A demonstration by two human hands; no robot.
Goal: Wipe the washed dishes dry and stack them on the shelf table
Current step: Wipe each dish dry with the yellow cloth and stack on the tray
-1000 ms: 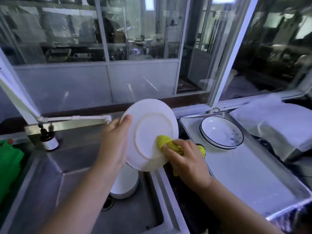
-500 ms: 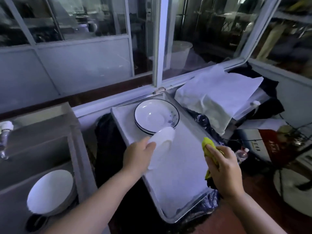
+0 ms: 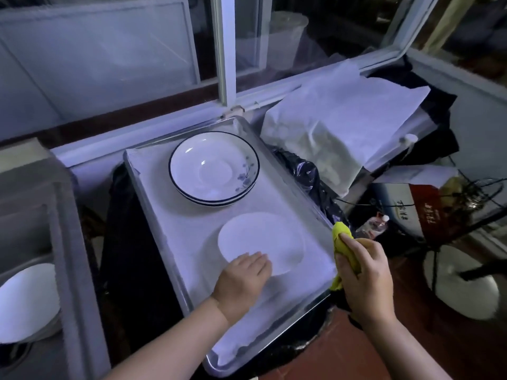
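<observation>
A plain white plate (image 3: 263,239) lies flat on the white-lined metal tray (image 3: 162,215), in its near half. My left hand (image 3: 241,281) lies palm down on the plate's near-left edge, its fingers flat on the plate. Behind it on the tray sit two stacked blue-rimmed plates (image 3: 214,168) with a small flower print. My right hand (image 3: 362,278) grips a yellow cloth (image 3: 344,246) just off the tray's right rim. Another white dish (image 3: 27,300) sits in the steel sink at the far left.
The steel sink (image 3: 63,242) stands left of the tray with a dark gap between them. A crumpled white sheet (image 3: 343,119) covers things at the back right. Boxes, a small bottle (image 3: 373,224) and wires crowd the right side. A window frame runs along the back.
I have turned from the sink to the tray. My left hand carried the white plate over and set it flat on the tray. My right hand drew the cloth off the plate.
</observation>
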